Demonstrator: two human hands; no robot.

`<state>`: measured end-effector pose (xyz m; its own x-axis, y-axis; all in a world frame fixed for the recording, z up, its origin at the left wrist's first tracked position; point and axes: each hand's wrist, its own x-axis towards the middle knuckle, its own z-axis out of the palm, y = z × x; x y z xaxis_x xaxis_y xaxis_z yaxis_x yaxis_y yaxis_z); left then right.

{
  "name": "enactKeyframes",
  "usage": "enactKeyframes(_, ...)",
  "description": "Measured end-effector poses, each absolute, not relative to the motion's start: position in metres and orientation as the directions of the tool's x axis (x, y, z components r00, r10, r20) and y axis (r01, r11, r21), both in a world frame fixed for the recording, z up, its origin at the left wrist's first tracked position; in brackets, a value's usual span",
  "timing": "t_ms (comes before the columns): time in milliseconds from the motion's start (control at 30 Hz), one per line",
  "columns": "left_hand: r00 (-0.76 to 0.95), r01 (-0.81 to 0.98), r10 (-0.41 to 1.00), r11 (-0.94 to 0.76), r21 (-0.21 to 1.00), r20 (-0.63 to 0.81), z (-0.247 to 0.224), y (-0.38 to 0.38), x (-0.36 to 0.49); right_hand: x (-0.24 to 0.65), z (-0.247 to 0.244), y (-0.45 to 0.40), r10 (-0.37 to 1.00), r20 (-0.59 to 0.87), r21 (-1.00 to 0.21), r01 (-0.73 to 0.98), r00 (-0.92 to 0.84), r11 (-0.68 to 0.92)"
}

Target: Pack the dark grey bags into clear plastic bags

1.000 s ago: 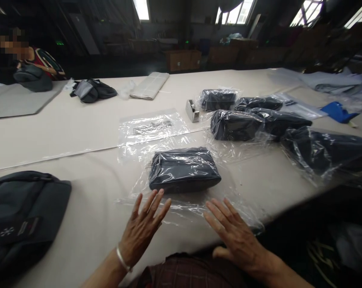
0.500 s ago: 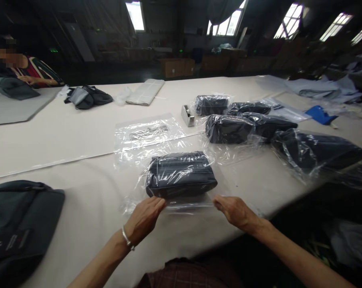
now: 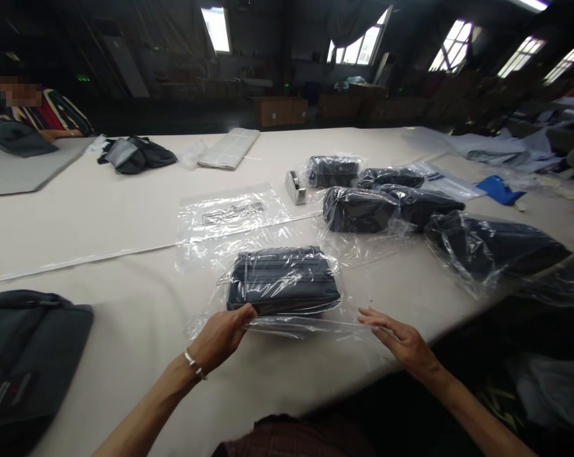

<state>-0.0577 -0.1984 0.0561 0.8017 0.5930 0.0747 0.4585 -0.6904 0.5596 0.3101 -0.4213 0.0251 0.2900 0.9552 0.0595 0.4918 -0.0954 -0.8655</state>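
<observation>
A dark pouch (image 3: 283,282) lies inside a clear plastic bag (image 3: 296,327) on the pale table in front of me. My left hand (image 3: 223,335), with a silver bracelet at the wrist, pinches the bag's near edge by the pouch's lower left corner. To the right of the pouch, my right hand (image 3: 401,337) has its fingers spread and apart beside the bag's right near corner. Behind the pouch a flat clear bag with a printed box (image 3: 234,214) rests on the table.
Several bagged dark pouches (image 3: 360,209) lie at the right, near a tape dispenser (image 3: 295,188). A dark backpack (image 3: 25,362) is at the near left. Folded fabric (image 3: 228,149) lies farther back. A person (image 3: 53,114) sits at the far left.
My right hand has let go of the bag's edge, moved right and opened its fingers. My left hand keeps its hold and has shifted slightly left.
</observation>
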Motion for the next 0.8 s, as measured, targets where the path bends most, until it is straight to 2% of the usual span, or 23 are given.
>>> enactKeyframes(33,0.798,0.458,0.599,-0.674,0.580,0.067,0.058,-0.197,-0.057,0.308,0.021,-0.425,0.952,0.054,-0.866,0.489,0.300,-0.105)
enactKeyframes(100,0.795,0.459,0.604,-0.654,0.602,0.050,0.060,-0.193,-0.056,0.307,0.011,-0.435,0.962,0.117,-0.799,0.598,0.248,-0.057)
enactKeyframes(233,0.810,0.460,0.586,-0.656,0.598,0.019,0.060,-0.189,-0.055,0.313,-0.009,-0.452,0.950,0.305,-0.543,0.832,0.071,0.112)
enactKeyframes(267,0.815,0.456,0.579,-0.656,0.601,0.014,0.060,-0.188,-0.055,0.315,-0.012,-0.453,0.937,0.343,-0.520,0.845,0.068,0.129)
enactKeyframes(333,0.819,0.447,0.573,-0.652,0.612,0.012,0.061,-0.186,-0.056,0.315,-0.014,-0.450,0.911,0.401,-0.551,0.820,0.098,0.154)
enactKeyframes(433,0.814,0.447,0.580,-0.645,0.619,0.017,0.061,-0.185,-0.057,0.306,-0.007,-0.435,0.887,0.397,-0.737,0.658,0.237,0.154)
enactKeyframes(500,0.805,0.457,0.593,-0.636,0.622,0.014,0.061,-0.185,-0.057,0.297,0.001,-0.422,0.848,0.312,-0.890,0.443,0.428,0.104)
enactKeyframes(567,0.797,0.465,0.603,-0.624,0.628,0.010,0.059,-0.186,-0.057,0.288,0.005,-0.409,0.777,0.179,-0.981,0.173,0.603,0.092)
enactKeyframes(667,0.791,0.465,0.612,-0.623,0.629,0.021,0.055,-0.186,-0.056,0.277,0.004,-0.390,0.653,0.032,-0.978,-0.111,0.757,0.177)
enactKeyframes(733,0.793,0.469,0.609,-0.637,0.612,0.026,0.054,-0.186,-0.057,0.273,0.001,-0.378,0.581,-0.011,-0.963,-0.164,0.814,0.212)
enactKeyframes(800,0.792,0.495,0.610,-0.665,0.559,0.023,0.057,-0.184,-0.061,0.270,0.000,-0.368,0.526,-0.021,-0.971,-0.144,0.850,0.193)
